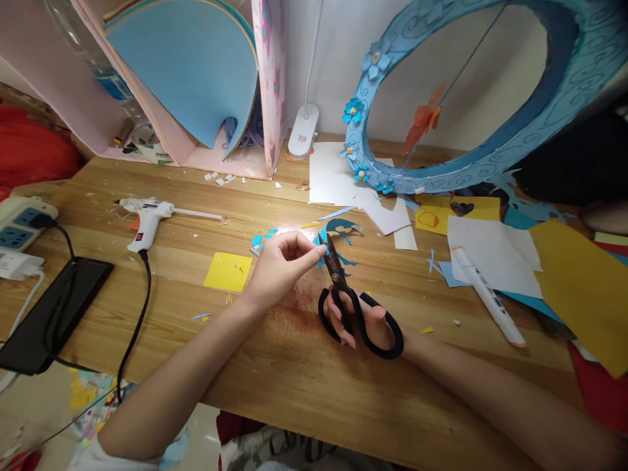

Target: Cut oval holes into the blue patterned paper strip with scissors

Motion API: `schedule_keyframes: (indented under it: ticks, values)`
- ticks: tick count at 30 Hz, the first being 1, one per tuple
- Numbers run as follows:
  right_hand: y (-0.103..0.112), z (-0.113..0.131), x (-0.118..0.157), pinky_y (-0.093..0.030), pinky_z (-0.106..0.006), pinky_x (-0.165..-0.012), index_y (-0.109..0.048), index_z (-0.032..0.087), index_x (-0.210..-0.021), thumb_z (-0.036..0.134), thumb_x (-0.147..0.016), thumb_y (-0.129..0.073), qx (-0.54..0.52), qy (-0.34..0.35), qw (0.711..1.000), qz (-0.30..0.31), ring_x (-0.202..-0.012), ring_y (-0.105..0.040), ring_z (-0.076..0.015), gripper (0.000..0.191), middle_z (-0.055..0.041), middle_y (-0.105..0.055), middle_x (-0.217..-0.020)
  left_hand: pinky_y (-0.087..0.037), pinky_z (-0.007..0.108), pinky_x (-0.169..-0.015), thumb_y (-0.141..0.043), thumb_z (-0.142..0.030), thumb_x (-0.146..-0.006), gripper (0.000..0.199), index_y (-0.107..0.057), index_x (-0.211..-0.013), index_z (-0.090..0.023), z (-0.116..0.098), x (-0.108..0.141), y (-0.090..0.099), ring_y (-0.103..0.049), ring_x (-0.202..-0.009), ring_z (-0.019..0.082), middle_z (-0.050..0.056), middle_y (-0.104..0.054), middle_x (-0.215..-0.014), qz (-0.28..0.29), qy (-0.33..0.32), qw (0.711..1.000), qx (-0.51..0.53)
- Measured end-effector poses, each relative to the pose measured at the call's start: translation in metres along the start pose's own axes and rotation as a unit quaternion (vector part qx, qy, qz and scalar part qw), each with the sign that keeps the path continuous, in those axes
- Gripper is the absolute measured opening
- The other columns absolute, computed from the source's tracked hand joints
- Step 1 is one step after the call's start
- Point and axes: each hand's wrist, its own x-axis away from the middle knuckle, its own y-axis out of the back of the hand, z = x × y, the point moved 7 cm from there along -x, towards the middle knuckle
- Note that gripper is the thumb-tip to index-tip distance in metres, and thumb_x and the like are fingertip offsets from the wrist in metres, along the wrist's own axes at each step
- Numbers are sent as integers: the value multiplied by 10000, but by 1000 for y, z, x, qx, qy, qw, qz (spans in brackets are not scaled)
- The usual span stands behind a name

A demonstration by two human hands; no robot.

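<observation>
My left hand (pixel 287 261) is closed in a pinch over the middle of the desk. Between its thumb and forefinger is a small piece of blue paper (pixel 322 239), mostly hidden by the fingertips. My right hand (pixel 360 320) grips black-handled scissors (pixel 336 275), fingers through the loops. The dark blades point up and away, slightly parted, with their tips right beside the left fingertips. Just behind the tips lie blue paper offcuts (pixel 343 227). Several small blue cut-outs (pixel 258 241) rest left of my left hand, near a yellow paper square (pixel 228 272).
A glue gun (pixel 150 219) lies at left, its cord crossing the desk edge near a black phone (pixel 53 314) and a power strip (pixel 24 222). A large blue ring (pixel 360 118) with paper flowers stands at back right. A white marker (pixel 490 297) lies on paper sheets at right.
</observation>
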Motion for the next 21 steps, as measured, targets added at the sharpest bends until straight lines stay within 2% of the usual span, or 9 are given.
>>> schedule_keyframes:
  ticks: [10,21]
  values:
    - [1,0,0,-266,-206,-342,-443,193,-754,856,-668,-361,-13,6,1000,2,-296,-305,-68,674,84,-440,-393,-354,207,-544,-685,-346,-713,236,-577,-638,-151,-2,0,4,-455,-571,75,-20,-542,-621,-11,8,1000,-17]
    - [1,-1,-2,-229,-189,-290,-437,196,-706,846,-621,-461,-56,-20,998,-24,-253,-268,-53,655,93,-426,-360,-372,214,-562,-683,-340,-710,235,-564,-627,-155,-4,0,4,-457,-574,79,-22,-533,-614,-12,8,1000,-6]
